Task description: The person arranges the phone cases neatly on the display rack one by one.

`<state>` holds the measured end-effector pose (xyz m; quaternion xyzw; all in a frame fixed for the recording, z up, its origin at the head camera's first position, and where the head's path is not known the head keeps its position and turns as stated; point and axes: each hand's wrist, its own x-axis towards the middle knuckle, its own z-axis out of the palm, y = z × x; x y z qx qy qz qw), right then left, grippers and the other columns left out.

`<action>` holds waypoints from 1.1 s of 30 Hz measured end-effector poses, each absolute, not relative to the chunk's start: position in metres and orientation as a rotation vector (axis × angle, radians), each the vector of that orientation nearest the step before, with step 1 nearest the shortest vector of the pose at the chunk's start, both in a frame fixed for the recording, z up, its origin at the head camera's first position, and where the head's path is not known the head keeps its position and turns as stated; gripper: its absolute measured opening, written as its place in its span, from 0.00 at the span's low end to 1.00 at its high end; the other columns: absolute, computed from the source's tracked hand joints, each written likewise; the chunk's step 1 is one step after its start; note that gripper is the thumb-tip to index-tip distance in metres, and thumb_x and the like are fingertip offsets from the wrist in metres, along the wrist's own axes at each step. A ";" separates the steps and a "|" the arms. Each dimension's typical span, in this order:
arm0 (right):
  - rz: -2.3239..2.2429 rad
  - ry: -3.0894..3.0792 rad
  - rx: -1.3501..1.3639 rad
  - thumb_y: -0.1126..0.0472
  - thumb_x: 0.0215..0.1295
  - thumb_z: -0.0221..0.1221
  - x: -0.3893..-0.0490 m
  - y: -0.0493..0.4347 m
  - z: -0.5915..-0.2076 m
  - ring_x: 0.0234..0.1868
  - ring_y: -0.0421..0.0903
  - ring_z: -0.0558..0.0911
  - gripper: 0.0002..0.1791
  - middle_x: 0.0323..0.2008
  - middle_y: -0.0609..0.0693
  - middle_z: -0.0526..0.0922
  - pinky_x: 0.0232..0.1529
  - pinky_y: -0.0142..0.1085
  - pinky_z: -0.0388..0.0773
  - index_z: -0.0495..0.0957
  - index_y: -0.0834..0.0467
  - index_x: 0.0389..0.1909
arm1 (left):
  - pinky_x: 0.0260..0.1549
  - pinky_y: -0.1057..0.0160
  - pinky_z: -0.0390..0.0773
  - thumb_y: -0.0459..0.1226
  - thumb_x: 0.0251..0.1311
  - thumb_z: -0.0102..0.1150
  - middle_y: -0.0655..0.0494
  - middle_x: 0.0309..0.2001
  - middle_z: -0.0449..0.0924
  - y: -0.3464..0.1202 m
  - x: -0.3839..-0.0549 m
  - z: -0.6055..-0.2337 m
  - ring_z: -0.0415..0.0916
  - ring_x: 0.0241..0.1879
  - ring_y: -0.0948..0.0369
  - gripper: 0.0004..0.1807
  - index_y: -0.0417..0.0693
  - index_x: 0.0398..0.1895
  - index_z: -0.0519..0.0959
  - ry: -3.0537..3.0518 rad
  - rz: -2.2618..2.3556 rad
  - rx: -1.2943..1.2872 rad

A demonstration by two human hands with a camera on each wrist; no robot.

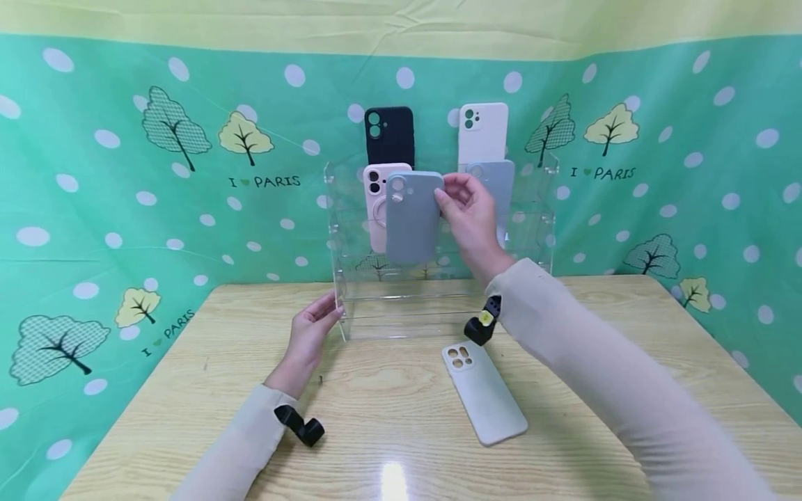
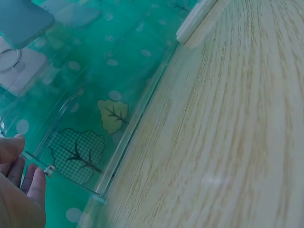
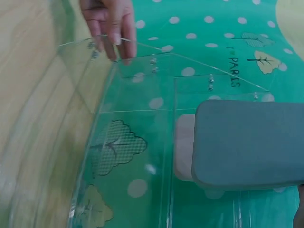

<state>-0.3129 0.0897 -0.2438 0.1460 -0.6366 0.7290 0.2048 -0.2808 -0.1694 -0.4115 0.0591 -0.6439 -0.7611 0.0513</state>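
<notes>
My right hand (image 1: 471,221) pinches a grey-blue phone case (image 1: 413,226) by its upper right edge, thumb in front. The case is upright, camera cutouts toward me, and overlaps a pink phone case (image 1: 376,233) with a ring on its back. In the right wrist view, the grey-blue case (image 3: 251,142) hangs over the tiers of a clear acrylic display rack (image 3: 172,142). Low on the rack's left side, my left hand (image 1: 311,332) grips the side panel between thumb and fingers. The left wrist view shows the thumb and fingers (image 2: 35,187) on either side of that panel.
Behind, a black phone case (image 1: 390,136) and a white phone case (image 1: 484,132) stand on the rack's top tier. Another blue-grey phone case (image 1: 501,191) stands below the white one. An off-white phone case (image 1: 489,400) lies on the wooden table (image 1: 376,417). A green patterned cloth (image 1: 282,229) hangs behind.
</notes>
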 end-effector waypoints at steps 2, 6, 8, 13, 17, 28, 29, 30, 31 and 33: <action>2.035 -1.763 0.395 0.71 0.62 0.58 -0.318 0.084 -0.242 0.40 0.43 0.79 0.10 0.38 0.51 0.79 0.42 0.31 0.81 0.73 0.63 0.44 | 0.51 0.72 0.76 0.27 0.59 0.58 0.42 0.59 0.72 -0.170 -0.281 -0.411 0.76 0.47 0.68 0.25 0.37 0.61 0.69 -1.963 -2.314 0.177; 2.001 -1.828 0.363 0.71 0.62 0.58 -0.324 0.074 -0.245 0.41 0.43 0.79 0.11 0.40 0.53 0.80 0.44 0.32 0.81 0.73 0.64 0.46 | 0.51 0.72 0.77 0.26 0.59 0.58 0.41 0.59 0.72 -0.170 -0.281 -0.411 0.77 0.44 0.70 0.25 0.37 0.61 0.69 -1.951 -2.323 0.178; 1.978 -1.867 0.360 0.70 0.62 0.58 -0.325 0.069 -0.249 0.42 0.43 0.79 0.12 0.41 0.55 0.80 0.46 0.33 0.81 0.73 0.65 0.47 | 0.50 0.71 0.77 0.25 0.58 0.58 0.42 0.57 0.74 -0.170 -0.281 -0.412 0.77 0.43 0.70 0.25 0.36 0.61 0.69 -1.938 -2.332 0.183; 1.967 -1.906 0.367 0.71 0.62 0.58 -0.324 0.057 -0.261 0.44 0.45 0.79 0.13 0.44 0.60 0.80 0.49 0.33 0.79 0.72 0.67 0.48 | 0.50 0.71 0.77 0.24 0.58 0.58 0.48 0.52 0.78 -0.170 -0.280 -0.412 0.77 0.42 0.70 0.25 0.36 0.61 0.68 -1.924 -2.343 0.186; 1.968 -1.925 0.357 0.71 0.62 0.58 -0.325 0.050 -0.272 0.44 0.46 0.79 0.13 0.43 0.58 0.80 0.49 0.32 0.79 0.73 0.66 0.47 | 0.50 0.71 0.77 0.25 0.58 0.58 0.47 0.54 0.77 -0.170 -0.280 -0.412 0.77 0.43 0.70 0.25 0.36 0.61 0.69 -1.928 -2.342 0.192; 2.026 -1.920 0.282 0.73 0.61 0.57 -0.327 0.050 -0.294 0.40 0.43 0.79 0.12 0.40 0.59 0.80 0.43 0.28 0.79 0.73 0.69 0.46 | 0.51 0.71 0.77 0.25 0.58 0.58 0.48 0.53 0.78 -0.170 -0.280 -0.412 0.77 0.44 0.69 0.25 0.37 0.60 0.69 -1.938 -2.332 0.178; 2.039 -1.913 0.272 0.74 0.61 0.57 -0.328 0.050 -0.296 0.40 0.44 0.79 0.12 0.39 0.59 0.80 0.42 0.27 0.79 0.73 0.69 0.46 | 0.51 0.71 0.77 0.25 0.58 0.58 0.48 0.53 0.78 -0.170 -0.280 -0.412 0.77 0.44 0.69 0.25 0.36 0.60 0.69 -1.937 -2.334 0.177; 2.048 -1.911 0.265 0.74 0.61 0.57 -0.328 0.050 -0.297 0.40 0.44 0.79 0.12 0.39 0.59 0.79 0.40 0.26 0.79 0.73 0.70 0.46 | 0.51 0.71 0.77 0.25 0.58 0.58 0.48 0.53 0.78 -0.170 -0.280 -0.412 0.77 0.43 0.70 0.25 0.36 0.60 0.69 -1.935 -2.334 0.178; 2.056 -1.910 0.260 0.75 0.61 0.57 -0.328 0.050 -0.299 0.40 0.44 0.79 0.12 0.38 0.59 0.79 0.39 0.26 0.79 0.73 0.70 0.46 | 0.51 0.71 0.77 0.25 0.58 0.58 0.47 0.53 0.77 -0.170 -0.280 -0.412 0.77 0.43 0.70 0.25 0.36 0.60 0.69 -1.932 -2.336 0.178; 2.064 -1.919 0.256 0.75 0.61 0.57 -0.328 0.050 -0.301 0.39 0.43 0.79 0.12 0.38 0.58 0.80 0.38 0.25 0.78 0.73 0.70 0.46 | 0.51 0.71 0.77 0.25 0.58 0.58 0.46 0.54 0.76 -0.169 -0.279 -0.412 0.78 0.43 0.70 0.25 0.36 0.60 0.69 -1.931 -2.336 0.180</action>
